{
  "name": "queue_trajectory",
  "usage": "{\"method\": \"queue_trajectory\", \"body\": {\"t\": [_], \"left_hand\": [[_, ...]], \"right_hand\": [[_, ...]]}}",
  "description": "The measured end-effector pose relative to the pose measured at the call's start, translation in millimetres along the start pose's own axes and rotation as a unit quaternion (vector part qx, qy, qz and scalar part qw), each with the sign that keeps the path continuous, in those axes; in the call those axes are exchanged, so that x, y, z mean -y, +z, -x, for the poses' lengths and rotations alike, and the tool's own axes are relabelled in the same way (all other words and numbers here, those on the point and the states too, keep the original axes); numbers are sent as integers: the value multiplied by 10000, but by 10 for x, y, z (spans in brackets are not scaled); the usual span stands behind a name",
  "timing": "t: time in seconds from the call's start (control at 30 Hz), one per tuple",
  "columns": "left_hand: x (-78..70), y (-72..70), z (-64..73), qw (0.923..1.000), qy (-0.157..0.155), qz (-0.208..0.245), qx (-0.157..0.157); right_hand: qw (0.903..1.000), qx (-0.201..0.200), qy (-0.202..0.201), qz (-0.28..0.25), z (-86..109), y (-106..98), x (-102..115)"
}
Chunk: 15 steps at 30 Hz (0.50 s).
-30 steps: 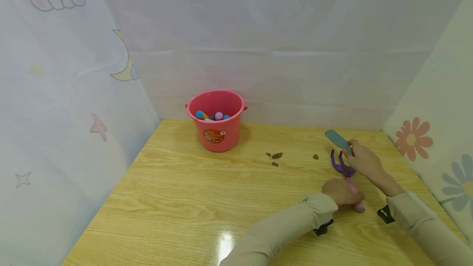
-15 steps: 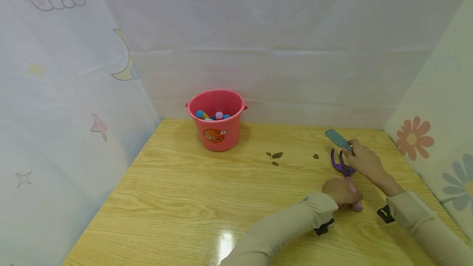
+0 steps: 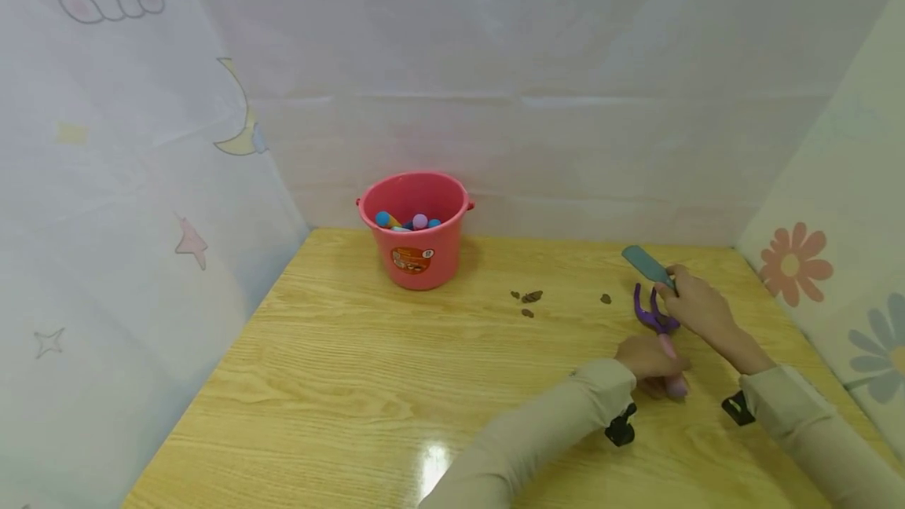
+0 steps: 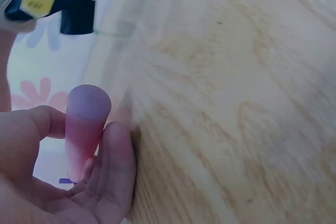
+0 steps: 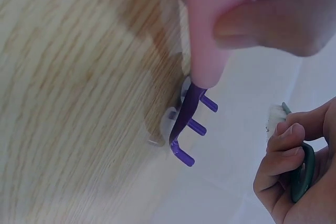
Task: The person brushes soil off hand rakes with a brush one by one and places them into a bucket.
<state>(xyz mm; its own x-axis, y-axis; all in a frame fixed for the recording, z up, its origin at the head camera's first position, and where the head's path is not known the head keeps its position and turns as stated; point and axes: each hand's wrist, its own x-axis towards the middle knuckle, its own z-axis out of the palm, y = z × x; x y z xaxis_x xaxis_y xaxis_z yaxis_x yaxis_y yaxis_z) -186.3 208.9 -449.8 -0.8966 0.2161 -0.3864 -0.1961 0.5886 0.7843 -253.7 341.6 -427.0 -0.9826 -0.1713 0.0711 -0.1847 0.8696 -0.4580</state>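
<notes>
In the head view my left hand holds a three-pronged hand rake by its pink handle. The rake's purple prongs point away from me at the table's right side. The left wrist view shows the handle's rounded end between thumb and fingers. My right hand grips a small grey-green brush above the prongs. In the right wrist view its looped green handle sits in the curled fingers, and pale bristles show beyond them, with a few dark specks.
A pink bucket stands at the back of the wooden table, with several colourful handles or balls inside. Several small brown clumps lie right of it, and another brown clump lies near the prongs. Printed cloth hangs round three sides.
The left hand has turned slightly, and the rake's handle end has moved a little left and away from me. The right hand and brush have stayed nearly still.
</notes>
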Motion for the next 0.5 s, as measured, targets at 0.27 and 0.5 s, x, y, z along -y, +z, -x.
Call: {"method": "queue_trajectory", "body": {"t": [0.27,0.5], "left_hand": [[-20,-78,16,9994,-124,318,44],[70,-100,-47,9994,198,225,171]], "right_hand": [[10000,-17,-40,-1,-2,-41,14],[10000,-73,-3,48,28,-25,28]]}}
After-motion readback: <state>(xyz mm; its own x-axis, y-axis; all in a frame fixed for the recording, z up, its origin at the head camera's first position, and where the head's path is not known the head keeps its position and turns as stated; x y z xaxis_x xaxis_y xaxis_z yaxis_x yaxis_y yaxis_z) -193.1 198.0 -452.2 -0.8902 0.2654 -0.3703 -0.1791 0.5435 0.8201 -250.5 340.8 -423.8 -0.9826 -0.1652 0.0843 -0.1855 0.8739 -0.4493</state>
